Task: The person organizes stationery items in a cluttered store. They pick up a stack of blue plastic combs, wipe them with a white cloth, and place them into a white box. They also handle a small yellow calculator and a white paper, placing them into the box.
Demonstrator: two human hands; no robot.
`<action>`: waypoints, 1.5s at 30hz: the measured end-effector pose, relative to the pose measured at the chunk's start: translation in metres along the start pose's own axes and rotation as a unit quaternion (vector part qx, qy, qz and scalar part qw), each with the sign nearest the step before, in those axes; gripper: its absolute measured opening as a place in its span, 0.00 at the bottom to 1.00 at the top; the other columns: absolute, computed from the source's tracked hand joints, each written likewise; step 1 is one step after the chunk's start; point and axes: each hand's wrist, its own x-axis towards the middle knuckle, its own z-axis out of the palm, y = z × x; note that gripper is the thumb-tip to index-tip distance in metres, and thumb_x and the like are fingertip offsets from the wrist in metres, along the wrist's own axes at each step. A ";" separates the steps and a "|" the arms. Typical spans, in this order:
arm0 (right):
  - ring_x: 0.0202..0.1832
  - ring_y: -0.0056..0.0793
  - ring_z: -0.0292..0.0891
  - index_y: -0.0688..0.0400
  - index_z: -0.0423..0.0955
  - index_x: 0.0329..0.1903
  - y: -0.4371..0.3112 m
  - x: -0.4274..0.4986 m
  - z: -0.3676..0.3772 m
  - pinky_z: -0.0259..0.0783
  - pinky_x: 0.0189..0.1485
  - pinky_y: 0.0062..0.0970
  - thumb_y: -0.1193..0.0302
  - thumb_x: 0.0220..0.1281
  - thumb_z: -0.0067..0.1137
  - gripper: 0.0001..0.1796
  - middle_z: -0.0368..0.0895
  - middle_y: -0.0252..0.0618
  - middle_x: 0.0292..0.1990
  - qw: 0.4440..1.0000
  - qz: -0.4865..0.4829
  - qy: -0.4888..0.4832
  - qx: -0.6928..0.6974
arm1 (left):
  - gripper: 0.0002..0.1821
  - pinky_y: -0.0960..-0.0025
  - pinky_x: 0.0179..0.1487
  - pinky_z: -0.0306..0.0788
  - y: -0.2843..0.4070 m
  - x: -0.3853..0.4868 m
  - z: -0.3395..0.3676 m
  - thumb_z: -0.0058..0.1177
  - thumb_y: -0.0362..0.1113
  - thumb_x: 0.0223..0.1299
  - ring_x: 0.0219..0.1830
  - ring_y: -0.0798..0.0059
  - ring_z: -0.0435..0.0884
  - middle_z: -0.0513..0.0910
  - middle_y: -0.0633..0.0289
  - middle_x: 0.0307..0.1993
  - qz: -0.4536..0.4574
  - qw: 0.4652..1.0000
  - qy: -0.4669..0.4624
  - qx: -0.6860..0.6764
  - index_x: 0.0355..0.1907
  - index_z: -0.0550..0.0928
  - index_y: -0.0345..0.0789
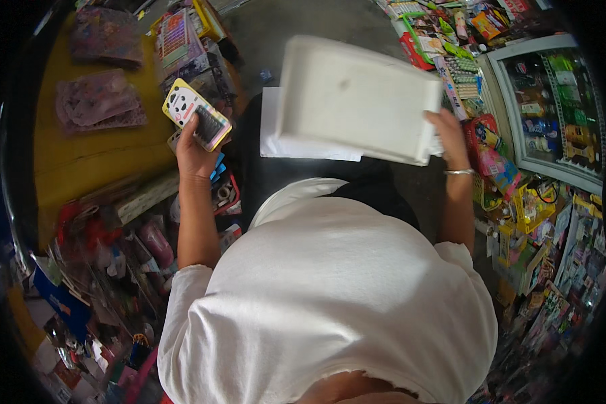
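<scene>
My left hand [194,146] grips a small flat pack [182,103] with a yellow rim, a cartoon animal face and a dark lower part. The thumb lies across its front, and part of another pack shows behind the hand. My right hand [447,132] holds a shallow white tray or box lid [358,96] by its right edge; it is tilted and slightly blurred. White paper or card [270,123] shows behind the tray, above my lap. Whether the right hand also holds that sheet cannot be told.
A yellow surface [106,161] at left bears clear bags [101,98] of small items. Stacked boxed goods [182,40] stand beside it. To the right are a glass-door drinks fridge [530,164], a red basket [477,123] and racks of packaged goods. Crowded merchandise fills the lower left.
</scene>
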 end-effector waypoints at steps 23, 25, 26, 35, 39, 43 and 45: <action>0.44 0.54 0.74 0.65 0.71 0.49 0.272 -0.152 -0.047 0.71 0.45 0.43 0.64 0.54 0.53 0.22 0.76 0.57 0.44 0.828 0.225 -0.090 -0.506 | 0.16 0.68 0.44 0.77 -0.039 0.002 -0.003 0.55 0.32 0.54 0.37 0.70 0.82 0.81 0.57 0.38 -0.110 0.979 -0.012 0.170 0.45 0.75 0.30; 0.44 0.55 0.74 0.66 0.71 0.47 0.242 -0.132 -0.079 0.70 0.44 0.44 0.64 0.52 0.54 0.22 0.77 0.57 0.43 0.842 0.221 0.082 -0.486 | 0.18 0.65 0.45 0.77 -0.040 0.000 -0.003 0.55 0.33 0.55 0.38 0.68 0.82 0.81 0.55 0.39 -0.109 0.979 -0.023 0.171 0.48 0.74 0.29; 0.44 0.55 0.74 0.67 0.71 0.46 0.225 -0.119 -0.092 0.70 0.44 0.44 0.64 0.53 0.54 0.21 0.77 0.56 0.42 0.851 0.182 0.150 -0.470 | 0.18 0.65 0.45 0.77 -0.040 -0.002 -0.002 0.55 0.33 0.55 0.38 0.68 0.82 0.80 0.55 0.39 -0.110 0.981 -0.021 0.160 0.48 0.73 0.29; 0.31 0.30 0.73 0.68 0.73 0.38 0.028 -0.007 -0.066 0.68 0.34 0.31 0.70 0.48 0.50 0.16 0.76 0.40 0.30 0.987 0.047 0.149 0.024 | 0.25 0.56 0.54 0.73 -0.036 -0.009 0.019 0.54 0.36 0.53 0.45 0.62 0.80 0.79 0.52 0.43 -0.093 0.983 -0.145 0.063 0.54 0.69 0.29; 0.24 0.20 0.70 0.65 0.75 0.31 -0.012 0.027 0.009 0.65 0.28 0.23 0.68 0.47 0.54 0.12 0.74 0.31 0.23 0.989 -0.009 -0.124 0.080 | 0.26 0.57 0.54 0.72 -0.033 -0.011 0.012 0.54 0.36 0.54 0.46 0.64 0.79 0.79 0.53 0.44 -0.098 0.987 -0.117 0.051 0.55 0.68 0.29; 0.25 0.21 0.71 0.66 0.76 0.32 -0.012 0.056 0.061 0.66 0.28 0.24 0.63 0.52 0.56 0.16 0.76 0.34 0.25 0.983 0.013 -0.186 -0.005 | 0.22 0.59 0.49 0.75 -0.034 -0.011 -0.001 0.53 0.37 0.55 0.43 0.65 0.81 0.79 0.54 0.42 -0.126 0.987 -0.073 0.066 0.51 0.71 0.28; 0.27 0.23 0.72 0.67 0.76 0.33 -0.006 0.061 0.073 0.68 0.30 0.26 0.58 0.53 0.58 0.21 0.78 0.37 0.27 0.979 -0.034 -0.198 -0.019 | 0.20 0.61 0.47 0.76 -0.033 -0.016 -0.006 0.53 0.38 0.56 0.41 0.66 0.81 0.80 0.55 0.41 -0.144 0.981 -0.025 0.131 0.49 0.73 0.28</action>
